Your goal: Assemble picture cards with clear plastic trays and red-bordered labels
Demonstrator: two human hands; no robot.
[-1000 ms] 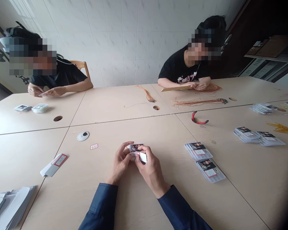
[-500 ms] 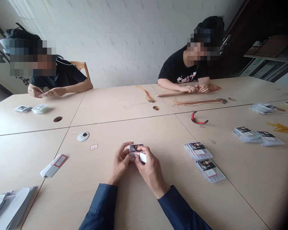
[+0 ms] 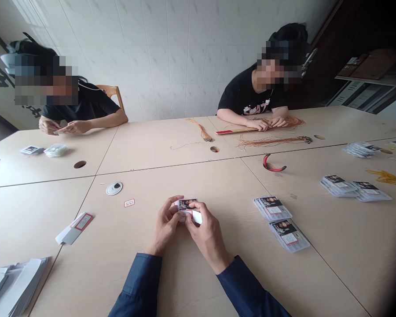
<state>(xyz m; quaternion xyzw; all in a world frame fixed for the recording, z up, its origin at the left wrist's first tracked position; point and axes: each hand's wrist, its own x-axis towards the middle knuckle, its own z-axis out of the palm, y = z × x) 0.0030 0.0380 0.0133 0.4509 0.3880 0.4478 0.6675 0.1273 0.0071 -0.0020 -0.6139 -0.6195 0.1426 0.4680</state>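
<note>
My left hand (image 3: 166, 225) and my right hand (image 3: 207, 231) meet above the pale wooden table (image 3: 171, 176), both gripping a small packet (image 3: 187, 204). It has a black printed card on top, with white paper and a red-edged label (image 3: 196, 216) showing below. My fingers hide part of it. To my right lie two stacks of clear plastic packets (image 3: 272, 208) (image 3: 288, 235) with black cards. A folded white slip with a red border (image 3: 74, 228) lies to my left, and a tiny red-edged label (image 3: 129, 203) sits just beyond my hands.
A stack of white paper slips (image 3: 16, 286) lies at the near left. Two co-workers sit across the table, one handling a flat strip (image 3: 236, 130) among orange cords (image 3: 272, 141). More packets (image 3: 338, 186) lie at the right. A red-and-black curved piece (image 3: 272, 163) rests near a table hole.
My hands and the packet have barely moved. Across the table, the co-worker's flat strip now lies lower and flatter, with its red end showing at the left.
</note>
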